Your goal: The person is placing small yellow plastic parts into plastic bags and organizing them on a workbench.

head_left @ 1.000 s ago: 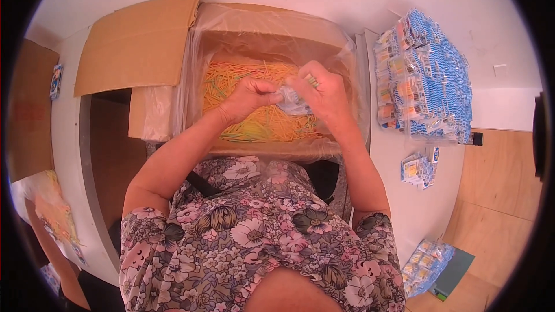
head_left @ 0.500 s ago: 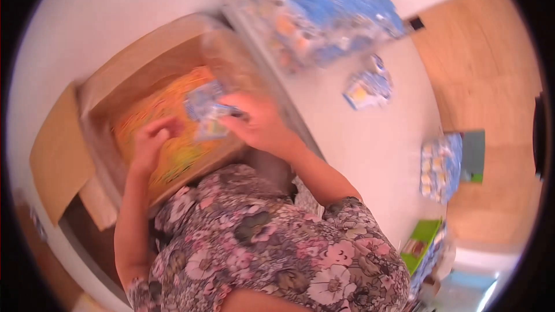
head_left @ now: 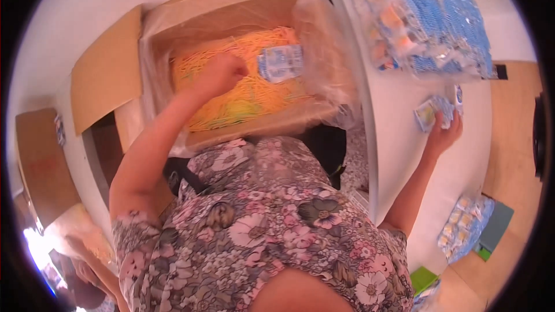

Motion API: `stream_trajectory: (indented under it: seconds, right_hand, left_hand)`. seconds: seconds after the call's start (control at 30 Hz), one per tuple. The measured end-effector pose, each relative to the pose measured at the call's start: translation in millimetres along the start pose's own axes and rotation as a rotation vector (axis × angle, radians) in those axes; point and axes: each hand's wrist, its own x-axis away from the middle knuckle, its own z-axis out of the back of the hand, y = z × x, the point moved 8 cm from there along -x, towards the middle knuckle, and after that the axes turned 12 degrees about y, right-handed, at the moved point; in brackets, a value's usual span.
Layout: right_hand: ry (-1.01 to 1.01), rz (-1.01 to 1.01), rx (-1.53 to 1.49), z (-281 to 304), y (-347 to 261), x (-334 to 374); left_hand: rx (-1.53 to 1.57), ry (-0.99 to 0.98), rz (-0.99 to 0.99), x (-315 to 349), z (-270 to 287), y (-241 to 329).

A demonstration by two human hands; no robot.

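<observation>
A cardboard box (head_left: 167, 28) lined with clear plastic holds many thin yellow and orange sticks (head_left: 228, 117). My left hand (head_left: 224, 74) hovers over the sticks with its fingers curled closed; whether anything small is in them is hidden. A small blue-and-white packet (head_left: 281, 62) lies on the sticks, to the right of that hand. On the white table at the right, my right hand (head_left: 446, 133) has its fingers closed on another small blue-and-white packet (head_left: 429, 111). A small white-and-blue piece (head_left: 458, 97) is just beyond its fingertips.
A large clear bag (head_left: 422, 17) of blue-and-white packets lies at the table's far right. Lower right are a bundle of packets (head_left: 462, 225), a grey-green box (head_left: 496, 230) and a green carton (head_left: 424, 279). Another person's arm (head_left: 95, 268) shows at lower left.
My right hand has left the packet over the box, which now lies on the sticks, and moved right to a packet on the table. My left hand remains over the box, fingers curled.
</observation>
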Motion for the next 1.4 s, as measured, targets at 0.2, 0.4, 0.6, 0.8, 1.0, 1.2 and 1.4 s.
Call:
stream_trajectory:
  seconds: [0.2, 0.4, 0.6, 0.8, 1.0, 1.2, 1.4]
  right_hand:
    - [-0.070, -0.130, -0.238, 16.2, -53.2, 9.9]
    - [-0.141, -0.016, -0.298, 39.6, -104.8, 11.3]
    - [-0.049, 0.158, -0.535, 66.9, -181.4, -2.4]
    - [-0.743, -0.110, -0.927, 17.0, -338.5, 3.4]
    - [-1.343, 0.761, -1.029, -33.7, -473.9, 102.8]
    - [-1.344, 1.164, -0.921, -40.2, -534.9, 198.1]
    - [-1.445, 1.085, -0.840, -53.3, -532.8, 233.9]
  left_hand:
    - [-0.279, 0.168, -0.045, -44.5, -48.3, -0.9]
    - [-0.340, 0.054, 0.191, -77.3, -74.5, -17.6]
    - [-0.153, 0.139, 0.171, -73.7, -41.5, 1.8]
    - [1.015, -0.025, 0.121, -40.0, 9.5, 28.0]
    - [0.954, 0.311, 0.276, 5.8, 85.8, -12.8]
    - [1.319, 0.598, 0.435, 26.1, 81.1, -75.9]
    - [1.559, 0.652, 0.450, 20.5, 89.0, -75.6]
